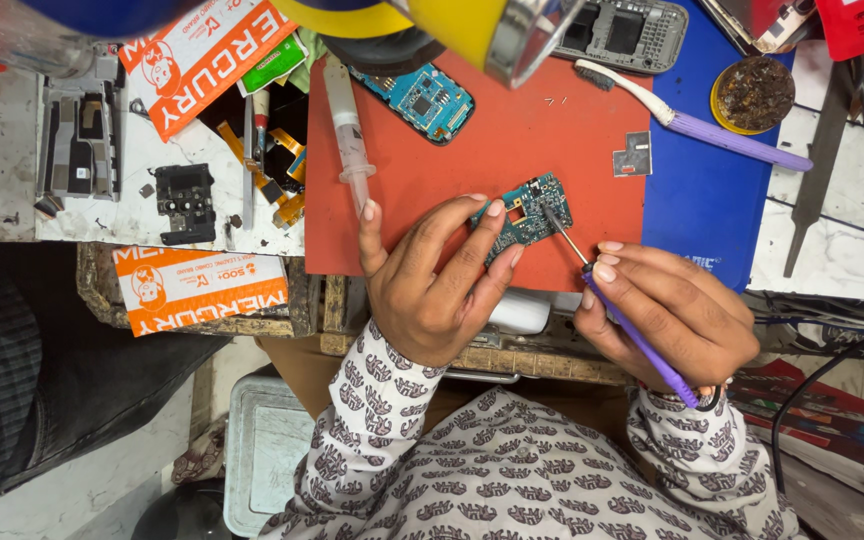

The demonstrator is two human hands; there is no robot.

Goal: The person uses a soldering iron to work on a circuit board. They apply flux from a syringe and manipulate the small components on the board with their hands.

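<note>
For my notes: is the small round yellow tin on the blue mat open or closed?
Open. The round yellow tin has no lid on, and its dark brown contents are visible.

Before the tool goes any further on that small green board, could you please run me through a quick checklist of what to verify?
1. Circuit board gripped by the left hand: ok, fingers pinch its lower edge.
2. Purple-handled tool held firmly in the right hand: ok.
3. Tool tip on the board: ok, it meets the upper right part.
4. Board backed by the red mat: ok.
5. Syringe out of the way: ok, though close to the left thumb.
6. Tip on the intended spot: cannot tell, too small.
</note>
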